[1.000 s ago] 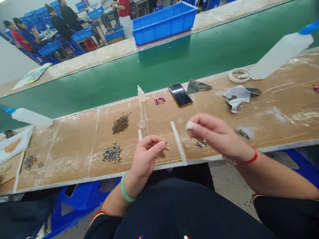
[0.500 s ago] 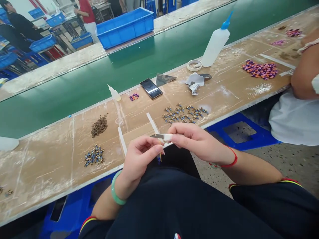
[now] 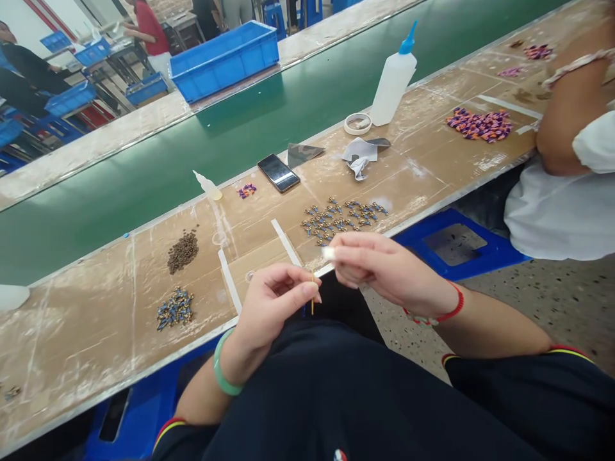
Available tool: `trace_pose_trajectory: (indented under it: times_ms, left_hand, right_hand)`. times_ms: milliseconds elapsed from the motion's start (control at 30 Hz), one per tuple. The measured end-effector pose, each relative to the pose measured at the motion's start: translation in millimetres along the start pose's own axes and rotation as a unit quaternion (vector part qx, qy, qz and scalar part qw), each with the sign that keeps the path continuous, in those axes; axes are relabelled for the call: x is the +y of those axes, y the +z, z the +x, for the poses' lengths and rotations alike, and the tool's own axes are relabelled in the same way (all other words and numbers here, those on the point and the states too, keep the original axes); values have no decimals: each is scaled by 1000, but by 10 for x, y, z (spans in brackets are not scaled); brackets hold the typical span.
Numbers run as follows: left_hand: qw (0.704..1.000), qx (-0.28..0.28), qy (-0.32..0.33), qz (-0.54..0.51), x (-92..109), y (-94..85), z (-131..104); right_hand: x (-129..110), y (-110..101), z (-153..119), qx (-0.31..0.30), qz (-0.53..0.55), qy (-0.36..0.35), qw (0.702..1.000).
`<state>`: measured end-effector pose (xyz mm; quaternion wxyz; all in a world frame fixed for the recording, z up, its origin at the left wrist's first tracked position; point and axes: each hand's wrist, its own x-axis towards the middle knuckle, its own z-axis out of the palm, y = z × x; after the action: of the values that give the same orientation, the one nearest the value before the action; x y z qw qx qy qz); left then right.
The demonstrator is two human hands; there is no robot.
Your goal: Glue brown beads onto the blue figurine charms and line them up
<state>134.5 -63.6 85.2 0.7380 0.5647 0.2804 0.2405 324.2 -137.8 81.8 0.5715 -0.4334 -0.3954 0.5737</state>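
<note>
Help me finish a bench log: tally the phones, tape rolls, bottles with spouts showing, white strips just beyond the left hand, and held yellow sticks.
Phone: 1
Tape roll: 1
Blue-capped bottle and dropper bottle: 2
White strips: 2
Yellow stick: 1
Total: 7

Blurry, indistinct white object point(image 3: 328, 253)

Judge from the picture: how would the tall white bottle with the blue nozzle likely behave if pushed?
Tall and narrow, the white bottle would probably tip if pushed near its blue nozzle. Its smooth, plastic-looking body may slide when pushed low. No fill line shows clearly, so weight is uncertain.
</note>
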Motion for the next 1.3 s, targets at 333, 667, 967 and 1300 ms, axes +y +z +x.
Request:
trace_pose_trajectory:
  times_ms: [333,667,967,1300]
  left_hand:
    - [994,-91,-39,-38,53,166,62]
    - [994,-98,-23,-34,84,250,-29]
    - [992,-116,-31,-26,91,261,-40]
    - [988,-142,-50,-29,79,316,-13]
  right_hand:
    - [-137,-39,-451,34,-210,-131,968]
    - [-131,-33,-485,9,-242,-147,959]
    - [-123,-67,-516,10,-178,-86,980]
    - [-136,-83,-639,26,-176,-137,974]
